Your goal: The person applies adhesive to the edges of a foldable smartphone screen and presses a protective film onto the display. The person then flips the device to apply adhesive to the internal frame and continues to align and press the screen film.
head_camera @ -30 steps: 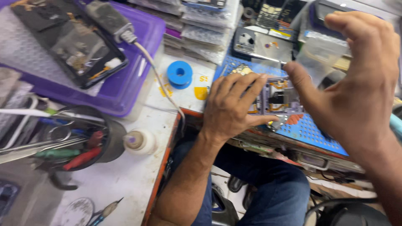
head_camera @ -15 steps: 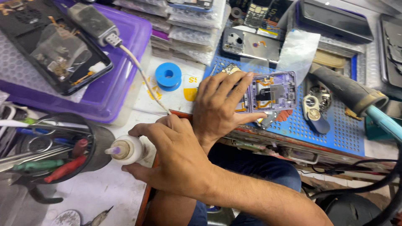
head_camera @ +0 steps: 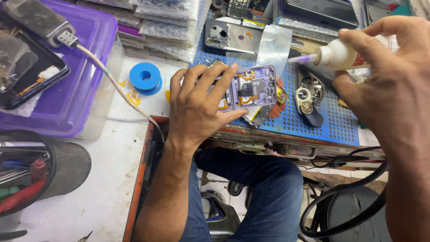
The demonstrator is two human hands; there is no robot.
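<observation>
- Spreading across the bench, a blue perforated work mat keeps small parts from rolling off.
- Left hand presses flat, fingers spread, pinning an opened purple phone frame steady on the mat.
- Right hand grips a small white glue bottle, its nozzle angled toward the frame.

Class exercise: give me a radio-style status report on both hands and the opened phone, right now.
Left hand flat on the opened phone, pinning it to the blue mat. Right hand grips a small glue bottle, nozzle aimed at the phone, not touching. Nothing between them.
</observation>
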